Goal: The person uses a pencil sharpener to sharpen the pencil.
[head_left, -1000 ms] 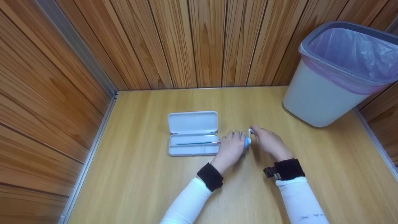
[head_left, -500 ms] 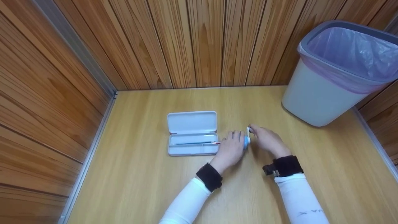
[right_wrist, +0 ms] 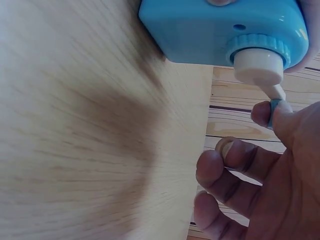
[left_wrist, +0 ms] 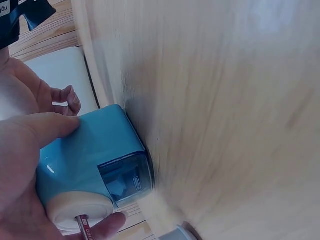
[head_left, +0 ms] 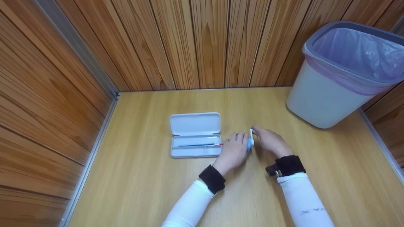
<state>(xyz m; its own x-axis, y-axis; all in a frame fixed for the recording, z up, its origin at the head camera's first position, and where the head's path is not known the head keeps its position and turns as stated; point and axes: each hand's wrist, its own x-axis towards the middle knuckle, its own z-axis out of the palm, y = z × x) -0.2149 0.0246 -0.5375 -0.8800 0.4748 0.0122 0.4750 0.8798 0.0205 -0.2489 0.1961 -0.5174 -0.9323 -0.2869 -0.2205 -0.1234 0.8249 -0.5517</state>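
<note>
A blue crank pencil sharpener (left_wrist: 95, 140) stands on the table, mostly covered by my left hand (head_left: 233, 149) in the head view. That hand grips its body, thumb across the top. Into its white round front goes a dark red pencil (left_wrist: 85, 227). Between thumb and index finger, my right hand (head_left: 268, 140) pinches the small blue knob (right_wrist: 273, 114) of the white crank (right_wrist: 260, 67); its other fingers curl loosely. In the head view the crank arm points away from me. A thin blue-and-red stick (head_left: 197, 145) reaches from the left hand across the pencil case (head_left: 195, 124).
The pale pencil case lies with its lid raised, just left of the sharpener. A bin (head_left: 328, 91) with a pinkish liner stands at the back right. Wood-panelled walls (head_left: 210, 44) bound the table (head_left: 142, 176) at the back and sides.
My right hand and wrist have shifted slightly left and away from me, still pinching the crank knob. The left hand and sharpener look almost unmoved.
</note>
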